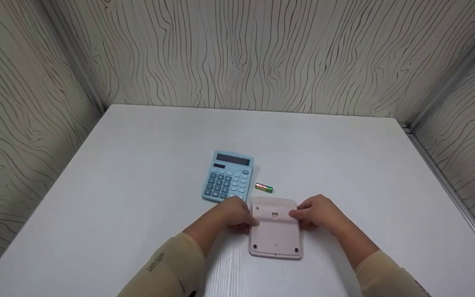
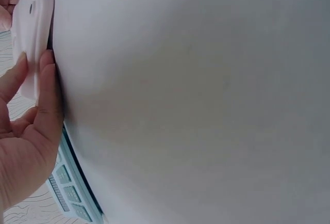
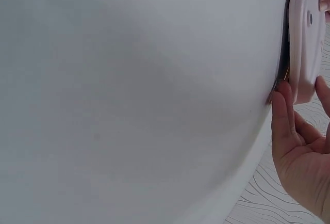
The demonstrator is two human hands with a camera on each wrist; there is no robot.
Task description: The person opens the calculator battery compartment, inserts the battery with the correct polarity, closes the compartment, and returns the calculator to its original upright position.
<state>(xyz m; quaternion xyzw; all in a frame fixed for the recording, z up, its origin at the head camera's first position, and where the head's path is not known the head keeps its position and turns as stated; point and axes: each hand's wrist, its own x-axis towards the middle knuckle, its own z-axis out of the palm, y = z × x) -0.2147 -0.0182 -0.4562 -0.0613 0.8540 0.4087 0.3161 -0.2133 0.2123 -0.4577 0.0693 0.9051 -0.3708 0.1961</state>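
At the lower middle of the head view, the left hand (image 1: pixel 237 213) and right hand (image 1: pixel 319 212) pinch both sides of a pink calculator (image 1: pixel 275 235), back side up, its front hidden. The left hand covers a lower corner of a blue calculator (image 1: pixel 230 171). Near this, a battery (image 1: pixel 264 187) lies on the white table (image 1: pixel 138 173), before a wall (image 1: pixel 237 53) with wavy lines.

Hands (image 2: pixel 30 144) gripping a pale pink case (image 2: pixel 34 28), light-blue calculator (image 2: pixel 72 193) nearby, white tabletop (image 2: pixel 196 95)
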